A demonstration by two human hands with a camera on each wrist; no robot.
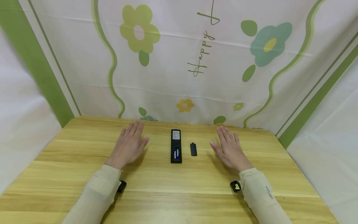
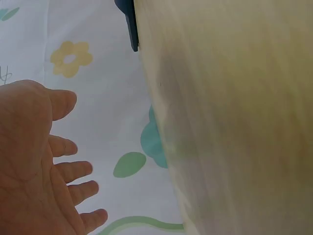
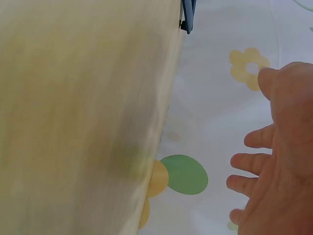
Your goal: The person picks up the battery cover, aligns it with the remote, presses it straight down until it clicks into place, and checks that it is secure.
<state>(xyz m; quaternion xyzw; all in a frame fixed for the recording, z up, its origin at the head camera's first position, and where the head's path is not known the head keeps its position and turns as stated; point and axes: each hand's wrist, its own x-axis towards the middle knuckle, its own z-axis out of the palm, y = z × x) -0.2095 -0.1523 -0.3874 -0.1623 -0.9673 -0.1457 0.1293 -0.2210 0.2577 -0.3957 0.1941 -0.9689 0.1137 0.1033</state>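
A black remote control [image 1: 176, 143] lies back side up on the wooden table, its battery compartment uncovered. Two blue-and-silver batteries [image 1: 176, 153] sit inside it, and a pale label is on its far half. Just right of the remote lies a small black battery cover [image 1: 194, 149], apart from it. My left hand [image 1: 128, 145] is left of the remote, fingers straight, holding nothing. On the other side, beyond the cover, my right hand [image 1: 230, 149] has its fingers extended and also holds nothing. Both wrist views show bare palms with spread fingers.
The wooden table [image 1: 179, 193] reaches back to a white curtain [image 1: 173, 71] printed with flowers. Black wrist devices [image 1: 121, 186] show beside both sleeves. Further white cloth with green bands hangs at the left and right.
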